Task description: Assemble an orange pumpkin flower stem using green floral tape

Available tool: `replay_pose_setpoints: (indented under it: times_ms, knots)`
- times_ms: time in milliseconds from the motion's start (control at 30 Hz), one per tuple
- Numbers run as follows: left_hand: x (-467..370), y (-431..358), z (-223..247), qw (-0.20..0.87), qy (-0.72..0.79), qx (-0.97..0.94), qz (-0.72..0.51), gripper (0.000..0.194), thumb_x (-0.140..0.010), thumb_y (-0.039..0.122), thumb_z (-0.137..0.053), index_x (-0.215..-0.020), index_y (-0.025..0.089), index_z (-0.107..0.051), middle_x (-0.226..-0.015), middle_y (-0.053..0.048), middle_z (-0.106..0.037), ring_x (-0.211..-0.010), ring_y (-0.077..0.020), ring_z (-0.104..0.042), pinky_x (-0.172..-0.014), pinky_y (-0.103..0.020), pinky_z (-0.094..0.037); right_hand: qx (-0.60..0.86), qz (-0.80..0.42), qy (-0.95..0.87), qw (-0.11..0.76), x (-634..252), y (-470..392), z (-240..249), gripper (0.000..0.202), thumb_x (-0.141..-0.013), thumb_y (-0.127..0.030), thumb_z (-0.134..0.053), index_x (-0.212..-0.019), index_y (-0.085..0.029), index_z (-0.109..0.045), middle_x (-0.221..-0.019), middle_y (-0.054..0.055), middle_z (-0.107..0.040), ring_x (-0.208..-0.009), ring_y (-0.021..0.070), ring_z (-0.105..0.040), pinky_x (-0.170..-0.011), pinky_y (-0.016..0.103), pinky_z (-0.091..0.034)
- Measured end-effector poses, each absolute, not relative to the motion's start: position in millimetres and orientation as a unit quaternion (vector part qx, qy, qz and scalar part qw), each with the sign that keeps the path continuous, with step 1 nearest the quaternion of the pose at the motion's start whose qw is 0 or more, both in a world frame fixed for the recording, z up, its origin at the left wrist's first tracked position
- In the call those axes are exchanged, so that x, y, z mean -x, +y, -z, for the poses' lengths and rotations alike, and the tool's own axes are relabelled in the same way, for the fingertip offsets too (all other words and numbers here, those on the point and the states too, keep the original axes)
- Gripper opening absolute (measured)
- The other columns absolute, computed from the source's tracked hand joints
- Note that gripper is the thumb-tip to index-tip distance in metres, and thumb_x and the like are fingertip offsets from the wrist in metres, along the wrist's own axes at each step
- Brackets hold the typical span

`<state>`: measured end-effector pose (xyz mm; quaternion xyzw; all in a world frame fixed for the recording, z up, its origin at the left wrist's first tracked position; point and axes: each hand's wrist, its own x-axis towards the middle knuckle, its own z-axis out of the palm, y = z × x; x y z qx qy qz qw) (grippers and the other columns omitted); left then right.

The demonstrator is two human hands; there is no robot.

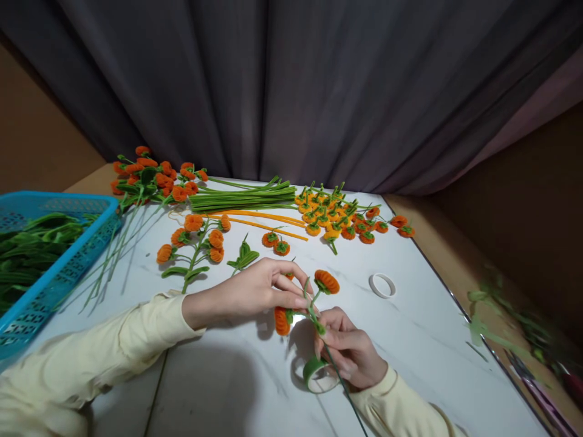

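Observation:
Between my two hands is a pipe-cleaner flower stem point(336, 368) with fuzzy orange flower heads point(327, 281) branching from its top. My left hand point(262, 285) pinches the upper green stem between thumb and fingertips. Lower down, my right hand point(350, 347) is closed around the stem, just under a green fuzzy joint. A roll of green floral tape point(319, 375) is close beneath my right fingers; whether they touch it I cannot tell. Left of my left hand lies a finished-looking spray of orange flowers point(197, 254), with a small green leaf sprig point(243, 257) beside it.
A blue basket point(86, 255) of green leaves stands at the left. Orange flower bunches point(155, 176), green pipe cleaners point(246, 197), orange pipe cleaners point(264, 218) and yellow flower heads point(323, 209) line the back. A white ring point(382, 285) lies right; scissors point(537, 388) and green scraps lie beyond the edge.

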<state>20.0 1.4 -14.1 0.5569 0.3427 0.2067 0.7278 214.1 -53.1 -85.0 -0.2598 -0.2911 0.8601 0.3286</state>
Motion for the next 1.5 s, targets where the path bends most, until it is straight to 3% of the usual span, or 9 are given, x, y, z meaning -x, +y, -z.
replay_pose_setpoints:
  times_ms: [233, 433, 567, 700, 833, 900, 1100, 1233, 1500]
  knots:
    - [-20, 3, 15, 0.713, 0.302, -0.589, -0.230, 0.018, -0.074, 0.021, -0.068, -0.087, 0.014, -0.057, -0.084, -0.005, -0.070, -0.079, -0.0157, -0.065, -0.069, -0.023, -0.048, 0.232, -0.868, -0.310, 0.311, -218, -52, 88, 0.028, -0.071, -0.035, -0.071, -0.062, -0.009, -0.069, -0.028, -0.006, -0.040, -0.019, 0.0011, -0.021, -0.023, 0.014, -0.013]
    - [-25, 1, 8, 0.539, 0.362, -0.692, -0.316, 0.025, -0.077, 0.026, -0.065, -0.102, 0.020, -0.062, -0.109, -0.003, -0.064, -0.104, -0.0171, -0.057, -0.084, -0.025, -0.045, 0.335, -0.782, -0.398, 0.343, -229, -46, 53, 0.025, -0.077, -0.034, -0.067, -0.067, -0.011, -0.067, -0.030, -0.008, -0.040, -0.023, -0.0006, -0.019, -0.029, 0.015, -0.014]
    - [-25, 1, 7, 0.457, 0.449, -0.688, -0.340, 0.021, -0.074, 0.021, -0.064, -0.095, 0.019, -0.064, -0.106, -0.002, -0.065, -0.099, -0.0177, -0.058, -0.082, -0.025, -0.045, 0.453, -0.649, -0.518, 0.325, -227, -49, 30, 0.031, -0.081, -0.039, -0.063, -0.072, -0.010, -0.066, -0.037, -0.005, -0.045, -0.030, 0.0014, -0.026, -0.033, 0.016, -0.016]
    - [-21, 7, 15, 0.521, 0.440, -0.662, -0.311, 0.017, -0.079, 0.028, -0.057, -0.088, 0.016, -0.066, -0.092, -0.004, -0.067, -0.085, -0.0162, -0.059, -0.077, -0.025, -0.045, 0.504, -0.539, -0.608, 0.292, -220, -54, 24, 0.035, -0.085, -0.042, -0.055, -0.070, -0.011, -0.063, -0.038, -0.004, -0.046, -0.033, 0.0036, -0.028, -0.035, 0.018, -0.019]
    - [-20, 15, 20, 0.684, 0.407, -0.556, -0.240, 0.049, -0.087, 0.054, -0.041, -0.090, 0.013, -0.068, -0.082, -0.008, -0.068, -0.076, -0.0161, -0.061, -0.070, -0.025, -0.045, 0.524, -0.477, -0.657, 0.258, -215, -57, 30, 0.038, -0.087, -0.040, -0.049, -0.061, -0.012, -0.057, -0.040, -0.004, -0.044, -0.036, 0.0047, -0.028, -0.038, 0.020, -0.022]
    - [-20, 16, 20, 0.727, 0.382, -0.530, -0.213, 0.053, -0.085, 0.058, -0.042, -0.087, 0.012, -0.068, -0.080, -0.008, -0.068, -0.075, -0.0160, -0.061, -0.071, -0.025, -0.045, 0.532, -0.469, -0.662, 0.244, -212, -58, 33, 0.039, -0.087, -0.039, -0.047, -0.059, -0.013, -0.055, -0.041, -0.004, -0.044, -0.038, 0.0056, -0.030, -0.040, 0.020, -0.024]
    - [-21, 15, 23, 0.696, 0.391, -0.587, -0.134, 0.034, -0.067, 0.037, -0.073, -0.090, 0.014, -0.066, -0.080, -0.005, -0.068, -0.066, -0.0124, -0.059, -0.058, -0.021, -0.042, 0.530, -0.493, -0.654, 0.220, -209, -59, 41, 0.037, -0.087, -0.038, -0.047, -0.059, -0.014, -0.055, -0.041, -0.004, -0.044, -0.039, 0.0064, -0.030, -0.042, 0.021, -0.025]
    - [-21, 14, 30, 0.678, 0.406, -0.599, -0.128, 0.031, -0.069, 0.030, -0.071, -0.095, 0.015, -0.062, -0.074, -0.002, -0.067, -0.057, -0.0094, -0.056, -0.051, -0.018, -0.038, 0.516, -0.517, -0.647, 0.217, -211, -57, 45, 0.036, -0.086, -0.038, -0.049, -0.059, -0.015, -0.055, -0.040, -0.004, -0.045, -0.038, 0.0064, -0.031, -0.042, 0.021, -0.025]
    - [-23, 13, 25, 0.687, 0.397, -0.594, -0.135, 0.023, -0.070, 0.024, -0.069, -0.089, 0.015, -0.060, -0.066, 0.001, -0.065, -0.055, -0.0091, -0.056, -0.052, -0.018, -0.039, 0.511, -0.535, -0.637, 0.217, -210, -56, 47, 0.036, -0.086, -0.039, -0.051, -0.059, -0.015, -0.056, -0.040, -0.004, -0.046, -0.037, 0.0061, -0.030, -0.041, 0.021, -0.025]
